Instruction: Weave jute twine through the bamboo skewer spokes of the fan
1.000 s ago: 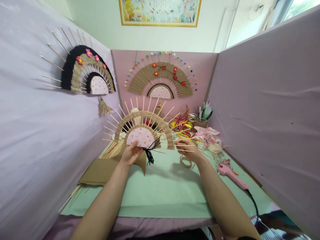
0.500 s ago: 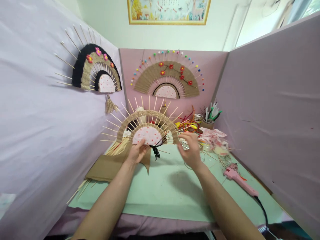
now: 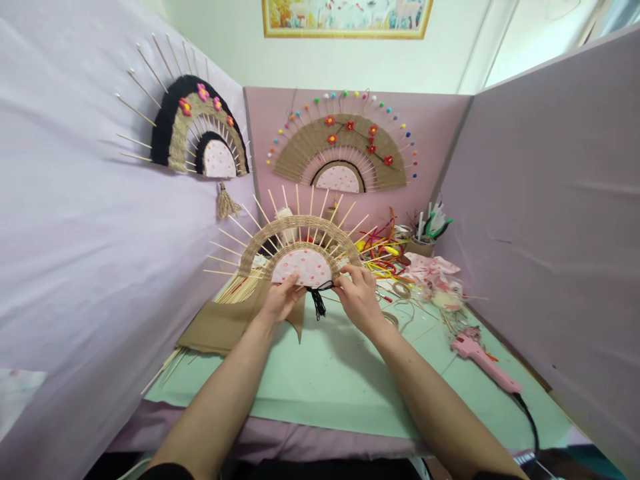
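A half-round woven fan (image 3: 303, 225) with bare sticks fanning outward stands over the table, its middle a pink spotted half-disc (image 3: 302, 267). My left hand (image 3: 281, 301) grips its lower edge, thumb in front of the half-disc and fingers behind. Beneath that edge dangles a black yarn bundle (image 3: 319, 305), with a strand running right. My right hand (image 3: 358, 297) pinches this strand beside the half-disc's lower right corner. Its fingertips partly cover the woven band there.
Olive cloth (image 3: 215, 327) lies over thin sticks (image 3: 245, 287) on the left. A pink glue gun (image 3: 485, 360) rests at right, near spotted fabric scraps (image 3: 430, 267), coloured pipe cleaners (image 3: 383, 250) and a tool pot (image 3: 421, 247). Finished fans hang on the back panel (image 3: 343, 153) and left panel (image 3: 200, 133).
My right hand has moved left from the fan's outer band to its inner half-disc, and its fingers have closed on the black strand. My left hand keeps its hold.
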`<state>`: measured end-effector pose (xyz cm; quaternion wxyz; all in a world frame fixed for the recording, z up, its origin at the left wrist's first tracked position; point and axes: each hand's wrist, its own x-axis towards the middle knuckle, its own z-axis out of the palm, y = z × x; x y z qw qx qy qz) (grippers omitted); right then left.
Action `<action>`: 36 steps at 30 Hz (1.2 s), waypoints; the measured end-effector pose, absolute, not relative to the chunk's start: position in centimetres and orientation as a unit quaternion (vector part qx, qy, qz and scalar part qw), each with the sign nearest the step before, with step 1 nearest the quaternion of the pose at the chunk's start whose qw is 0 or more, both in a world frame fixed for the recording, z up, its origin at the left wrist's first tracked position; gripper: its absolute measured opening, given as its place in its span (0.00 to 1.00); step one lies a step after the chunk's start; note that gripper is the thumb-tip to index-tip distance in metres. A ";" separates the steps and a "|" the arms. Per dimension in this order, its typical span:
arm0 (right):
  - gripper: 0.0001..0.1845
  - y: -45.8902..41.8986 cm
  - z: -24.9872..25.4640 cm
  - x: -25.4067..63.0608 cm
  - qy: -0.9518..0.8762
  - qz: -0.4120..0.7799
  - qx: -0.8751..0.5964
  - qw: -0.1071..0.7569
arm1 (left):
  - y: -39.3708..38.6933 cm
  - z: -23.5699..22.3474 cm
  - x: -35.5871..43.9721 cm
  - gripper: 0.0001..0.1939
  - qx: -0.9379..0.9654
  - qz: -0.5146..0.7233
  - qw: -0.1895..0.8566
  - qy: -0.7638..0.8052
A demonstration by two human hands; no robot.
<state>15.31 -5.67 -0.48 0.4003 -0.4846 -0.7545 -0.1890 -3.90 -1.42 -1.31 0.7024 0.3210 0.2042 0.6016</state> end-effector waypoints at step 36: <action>0.19 -5.2 -0.4 20.8 -0.505 0.515 -0.292 0.627 | -1.0 -1.1 -4.5 0.19 0.256 0.620 0.726 0.153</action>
